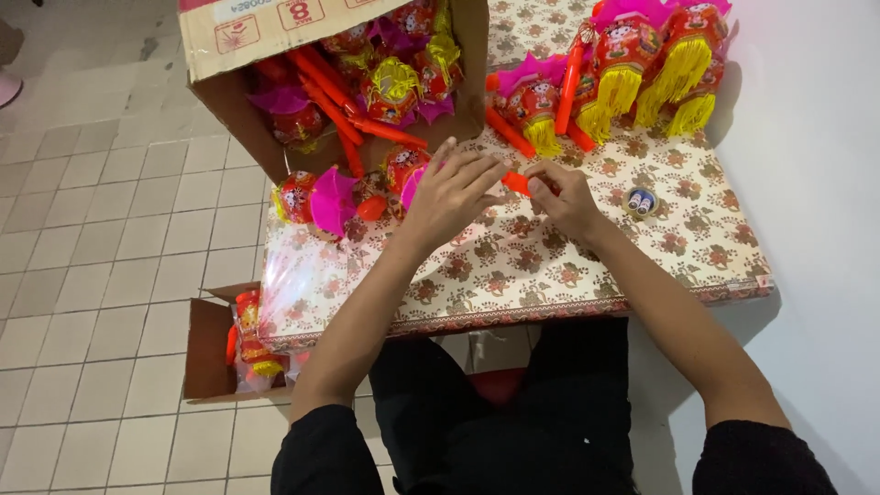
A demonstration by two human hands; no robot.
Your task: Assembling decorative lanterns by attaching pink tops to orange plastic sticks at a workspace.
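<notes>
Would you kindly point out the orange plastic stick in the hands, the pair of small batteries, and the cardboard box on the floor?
orange plastic stick (516,182), head view, exposed middle between the hands.
pair of small batteries (640,201), head view, their tops.
cardboard box on the floor (207,353), head view, its brown side wall.

The near half of the table is free, from the front edge up to the hands. At the far left corner an open box with lanterns blocks the way. The far right corner is crowded with more lanterns. Two small batteries stand near the right edge.
</notes>
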